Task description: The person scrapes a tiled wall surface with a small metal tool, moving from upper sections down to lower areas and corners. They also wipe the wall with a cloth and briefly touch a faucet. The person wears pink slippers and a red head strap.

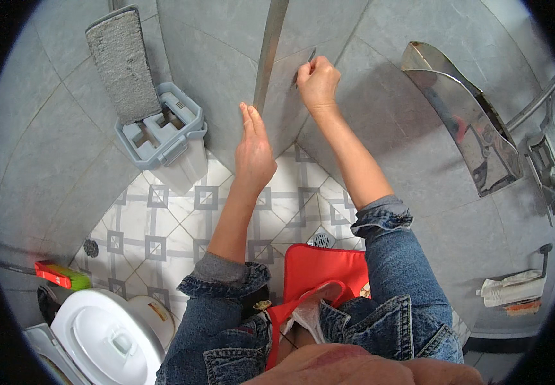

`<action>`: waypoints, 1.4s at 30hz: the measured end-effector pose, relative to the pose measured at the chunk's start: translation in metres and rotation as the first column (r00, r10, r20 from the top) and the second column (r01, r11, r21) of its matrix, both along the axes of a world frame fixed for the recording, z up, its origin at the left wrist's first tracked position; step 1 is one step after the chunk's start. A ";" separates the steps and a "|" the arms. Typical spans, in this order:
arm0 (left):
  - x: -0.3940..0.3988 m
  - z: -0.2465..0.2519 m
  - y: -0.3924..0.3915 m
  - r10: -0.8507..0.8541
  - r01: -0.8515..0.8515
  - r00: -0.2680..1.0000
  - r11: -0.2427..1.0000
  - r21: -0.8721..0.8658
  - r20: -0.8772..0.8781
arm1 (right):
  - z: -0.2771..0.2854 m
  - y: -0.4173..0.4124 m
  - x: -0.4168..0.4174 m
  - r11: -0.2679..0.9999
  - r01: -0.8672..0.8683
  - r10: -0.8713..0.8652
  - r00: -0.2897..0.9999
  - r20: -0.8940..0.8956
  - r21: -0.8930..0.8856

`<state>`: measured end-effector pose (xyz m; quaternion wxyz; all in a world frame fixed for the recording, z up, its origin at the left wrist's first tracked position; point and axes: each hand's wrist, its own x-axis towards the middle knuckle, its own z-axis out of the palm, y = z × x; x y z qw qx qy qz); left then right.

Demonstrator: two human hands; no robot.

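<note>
My left hand (256,154) is raised in front of the grey tiled wall, its fingertips at the lower end of a metal strip (270,53) that runs up the wall corner; I see nothing in it. Farther right, my right hand (319,82) is closed around a thin dark tool (312,54), perhaps a blade or scraper, whose ends show above and beside the fingers against the tiles. Most of the tool is hidden by the fist. A red apron (318,264) hangs below my arms, over the patterned floor.
A flat mop with a grey pad (121,65) stands in a grey plastic bucket (181,168) at left. A white toilet (109,337) and red-green brush (63,275) are lower left. A metal wall shelf (470,125) juts out at right. A floor drain (322,239) lies below.
</note>
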<state>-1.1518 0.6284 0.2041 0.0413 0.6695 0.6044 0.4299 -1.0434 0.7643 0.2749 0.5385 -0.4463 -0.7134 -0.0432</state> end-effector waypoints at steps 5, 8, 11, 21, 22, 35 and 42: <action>0.000 -0.002 0.000 -0.016 0.016 0.999 1.000 -0.002 0.036 | -0.004 -0.039 -0.022 0.965 -0.142 0.119 0.986 0.114 0.220; -0.002 0.000 -0.001 -0.011 0.011 1.000 1.000 -0.002 0.028 | -0.004 -0.043 -0.029 0.953 -0.146 0.131 0.989 0.072 0.265; -0.001 0.004 -0.004 -0.014 0.015 1.000 0.999 -0.032 0.028 | -0.008 -0.017 -0.013 0.998 -0.032 0.033 0.999 -0.015 0.053; -0.007 0.010 -0.007 -0.062 0.067 0.995 0.995 -0.077 0.073 | -0.007 -0.048 -0.024 0.950 -0.223 0.230 0.973 -0.005 0.220; -0.007 0.012 -0.007 -0.075 0.083 0.993 0.992 -0.093 0.088 | -0.004 -0.048 -0.022 0.951 -0.221 0.228 0.974 -0.005 0.217; -0.015 0.017 -0.013 -0.056 0.062 0.997 0.990 -0.126 0.055 | -0.046 -0.083 0.036 0.916 -0.265 0.240 0.964 -0.117 -0.302; -0.012 0.013 -0.012 -0.021 0.024 0.999 0.996 -0.090 0.033 | -0.107 -0.105 0.075 0.895 -0.145 0.100 0.987 -0.127 -0.423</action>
